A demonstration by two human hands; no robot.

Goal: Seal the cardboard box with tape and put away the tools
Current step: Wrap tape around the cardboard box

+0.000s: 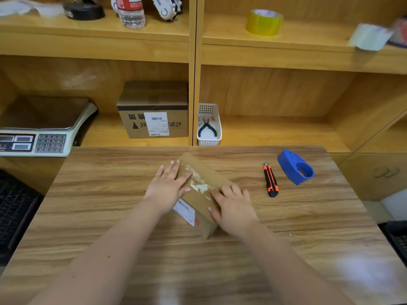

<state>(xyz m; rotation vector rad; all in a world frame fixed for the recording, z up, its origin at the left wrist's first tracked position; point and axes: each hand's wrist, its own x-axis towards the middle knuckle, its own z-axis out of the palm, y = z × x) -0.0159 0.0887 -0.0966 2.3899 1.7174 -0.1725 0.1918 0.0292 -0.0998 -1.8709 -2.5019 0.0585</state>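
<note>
A small brown cardboard box point(201, 179) lies slanted in the middle of the wooden table point(110, 205), with torn label scraps on top and a white label on its side. My left hand point(168, 187) lies flat on the box's left top, fingers spread. My right hand point(233, 208) presses on the box's near right end, fingers curled over the edge. To the right lie an orange and black utility knife point(271, 180) and a blue tape dispenser point(295, 167). A yellow tape roll point(263, 22) stands on the upper shelf.
A white basket point(209, 125) with green-handled pliers sits on the lower shelf, beside a bigger cardboard box point(154, 111). A weighing scale point(41, 128) stands at the left. A water bottle point(131, 12) is on the upper shelf. Black keyboards lie at both table sides.
</note>
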